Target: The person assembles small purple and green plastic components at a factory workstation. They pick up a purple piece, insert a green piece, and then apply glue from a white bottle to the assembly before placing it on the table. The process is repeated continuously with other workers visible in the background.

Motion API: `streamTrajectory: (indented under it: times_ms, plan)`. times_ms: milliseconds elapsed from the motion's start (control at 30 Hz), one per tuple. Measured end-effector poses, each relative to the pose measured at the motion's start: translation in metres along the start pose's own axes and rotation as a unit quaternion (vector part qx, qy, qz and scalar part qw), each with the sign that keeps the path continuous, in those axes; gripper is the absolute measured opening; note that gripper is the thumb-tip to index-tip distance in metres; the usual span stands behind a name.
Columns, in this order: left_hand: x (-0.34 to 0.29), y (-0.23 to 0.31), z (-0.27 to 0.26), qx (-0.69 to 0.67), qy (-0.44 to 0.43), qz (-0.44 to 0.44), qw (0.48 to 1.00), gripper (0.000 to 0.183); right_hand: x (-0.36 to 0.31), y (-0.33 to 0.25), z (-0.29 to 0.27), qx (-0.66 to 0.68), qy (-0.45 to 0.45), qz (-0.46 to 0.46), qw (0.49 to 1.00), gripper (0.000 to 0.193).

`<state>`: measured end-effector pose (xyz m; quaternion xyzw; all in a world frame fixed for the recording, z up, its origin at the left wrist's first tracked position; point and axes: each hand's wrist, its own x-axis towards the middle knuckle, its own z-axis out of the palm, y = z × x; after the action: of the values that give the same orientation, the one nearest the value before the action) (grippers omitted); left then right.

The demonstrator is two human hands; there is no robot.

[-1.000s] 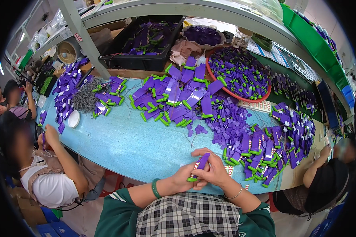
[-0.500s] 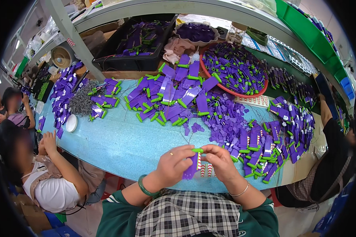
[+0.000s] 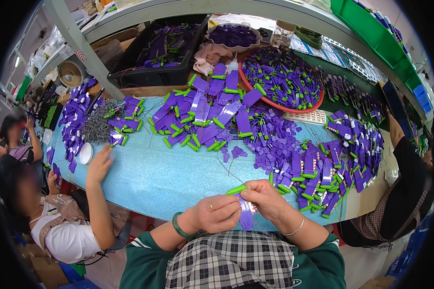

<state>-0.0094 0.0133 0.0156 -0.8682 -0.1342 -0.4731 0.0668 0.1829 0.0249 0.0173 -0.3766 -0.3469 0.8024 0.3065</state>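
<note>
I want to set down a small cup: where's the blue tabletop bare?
The broadest bare patch of blue tabletop lies between the white dish, the central purple pile and the person's left hand; a co-worker's hand is at its left end. Crowded: the right side, under purple-and-green pieces.

At the near edge of the desk (image 3: 169,178), whose blue top looks smooth with a faint sheen, the held purple strip (image 3: 246,217) looks like thin, glossy plastic and its green end piece (image 3: 236,190) like smooth, hard plastic. Toward the far edge, the heaped purple strips (image 3: 229,113) throw bright highlights, the red basket (image 3: 294,111) and black tray (image 3: 154,77) look like plastic, and the crumpled pink cloth (image 3: 209,57) is soft and matt. Near the left end, the tangled grey coils (image 3: 96,129) look like rough metal wire, beside a smooth white dish (image 3: 86,153).
</note>
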Motion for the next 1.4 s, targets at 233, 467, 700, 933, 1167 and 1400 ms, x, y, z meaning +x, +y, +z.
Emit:
streamTrajectory:
  times_ms: [233,467,700,933,1167,1400]
  plan:
    - [-0.003,0.003,0.0,-0.004,-0.011,-0.029,1.0,0.017,-0.028,0.003,0.005,-0.01,-0.025,0.057,0.998,0.028]
    - [-0.007,0.001,0.018,-0.089,0.04,-0.209,0.973,0.021,-0.04,0.012,-0.029,-0.189,-0.017,-0.204,0.96,0.011]
    - [0.036,-0.036,0.055,-0.261,-0.076,-0.353,0.895,0.011,-0.02,0.032,-0.052,-0.232,0.205,-0.316,0.897,0.013]
    - [0.023,-0.124,0.082,0.128,-0.265,-0.187,0.937,0.016,-0.029,0.018,-0.053,-0.062,0.204,-0.284,0.935,0.014]
    - [0.022,-0.113,0.073,0.028,-0.106,-0.224,0.968,0.016,-0.032,0.025,-0.06,-0.107,0.142,-0.268,0.947,0.022]
    - [0.014,-0.062,0.041,-0.565,-0.022,-0.597,0.569,0.012,-0.013,0.0,-0.043,-0.084,0.017,-0.323,0.942,0.035]
